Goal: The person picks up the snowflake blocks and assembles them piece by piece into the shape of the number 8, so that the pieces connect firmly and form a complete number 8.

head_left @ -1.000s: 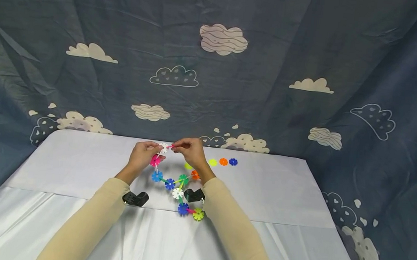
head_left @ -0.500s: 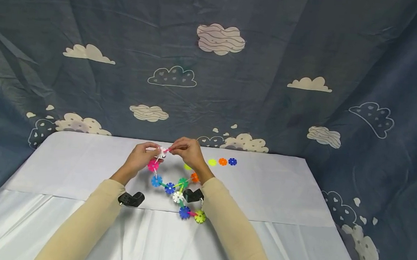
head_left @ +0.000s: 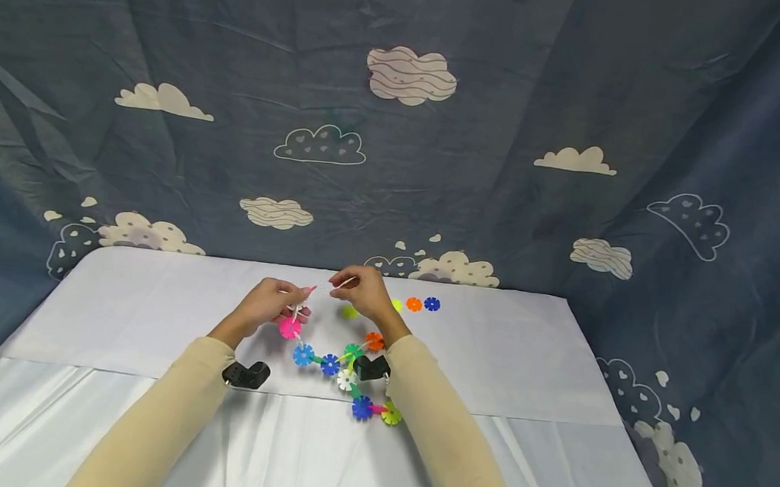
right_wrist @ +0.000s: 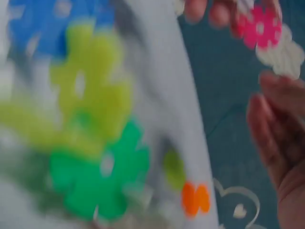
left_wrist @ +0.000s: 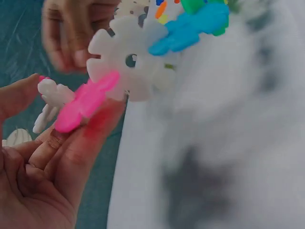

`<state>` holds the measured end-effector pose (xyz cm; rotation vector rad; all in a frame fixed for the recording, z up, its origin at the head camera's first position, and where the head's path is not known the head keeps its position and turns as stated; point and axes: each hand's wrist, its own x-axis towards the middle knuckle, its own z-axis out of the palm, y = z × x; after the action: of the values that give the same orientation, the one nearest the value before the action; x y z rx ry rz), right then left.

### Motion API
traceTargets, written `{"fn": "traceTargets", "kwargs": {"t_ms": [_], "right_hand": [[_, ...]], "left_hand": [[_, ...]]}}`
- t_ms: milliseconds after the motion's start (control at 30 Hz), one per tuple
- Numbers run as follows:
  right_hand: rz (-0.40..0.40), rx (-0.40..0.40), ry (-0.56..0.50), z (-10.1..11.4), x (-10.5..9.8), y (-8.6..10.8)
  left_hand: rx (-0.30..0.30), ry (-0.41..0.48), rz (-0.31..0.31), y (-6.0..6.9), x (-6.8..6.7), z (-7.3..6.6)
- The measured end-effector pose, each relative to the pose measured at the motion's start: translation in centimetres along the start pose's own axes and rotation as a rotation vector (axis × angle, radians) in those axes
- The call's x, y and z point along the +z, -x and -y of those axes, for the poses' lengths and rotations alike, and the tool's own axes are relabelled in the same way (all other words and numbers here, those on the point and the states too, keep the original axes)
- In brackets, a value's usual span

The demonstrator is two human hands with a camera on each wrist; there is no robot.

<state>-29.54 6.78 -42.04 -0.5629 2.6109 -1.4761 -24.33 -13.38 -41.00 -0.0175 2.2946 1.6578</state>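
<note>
My left hand [head_left: 267, 304] holds one end of a chain of slotted snowflake discs [head_left: 330, 364] above the table. Close up in the left wrist view, its fingers support a pink disc [left_wrist: 81, 109] and small white disc [left_wrist: 53, 93], with a bit of pink at the thumb tip. A larger white disc [left_wrist: 112, 52] and a light blue disc [left_wrist: 190, 29] follow along the chain. Apart from the end piece, my right hand [head_left: 367, 297] hovers to the right, thumb and fingers separated, nothing seen between them. A branch hangs toward me, ending in a yellow-green disc [head_left: 392, 414].
Loose discs lie at the back of the white table [head_left: 151, 309]: an orange disc [head_left: 414, 304], a dark blue disc [head_left: 432, 304] and yellow ones, partly behind my right hand. A dark cloud-patterned cloth [head_left: 436, 186] hangs behind the table. Each wrist wears a black camera.
My right hand has released the pink end disc and drawn back to the right. The left hand has dropped slightly, and the chain has swung lower and to the right.
</note>
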Motion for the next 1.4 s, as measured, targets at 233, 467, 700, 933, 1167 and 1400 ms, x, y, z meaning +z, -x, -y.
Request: {"fn": "traceTargets", "kwargs": {"t_ms": [233,467,700,933,1167,1400], "right_hand": [[0.124,0.181,0.35,-2.6,-0.4,0.2],[0.19,0.264,0.485,-3.5,0.0,0.1],[0.204,0.213,0.475,-3.6,-0.3,0.1],[0.132,0.168,-0.018,-2.8,-1.0,1.2],[0.056,0.053,-0.276,-0.8,-0.4,1.6],[0.021,0.025,-0.338,0.0,0.4,1.5]], "left_hand": [[-0.041,0.134,-0.026,0.0,0.9,1.2],[-0.048,0.135,-0.039,0.3,1.7,1.5],[-0.035,0.117,0.005,0.3,1.9,1.6],[-0.024,0.043,-0.007,0.4,2.0,1.9],[0.052,0.09,-0.019,0.5,1.8,1.9],[0.075,0.132,-0.003,0.4,1.7,1.9]]}}
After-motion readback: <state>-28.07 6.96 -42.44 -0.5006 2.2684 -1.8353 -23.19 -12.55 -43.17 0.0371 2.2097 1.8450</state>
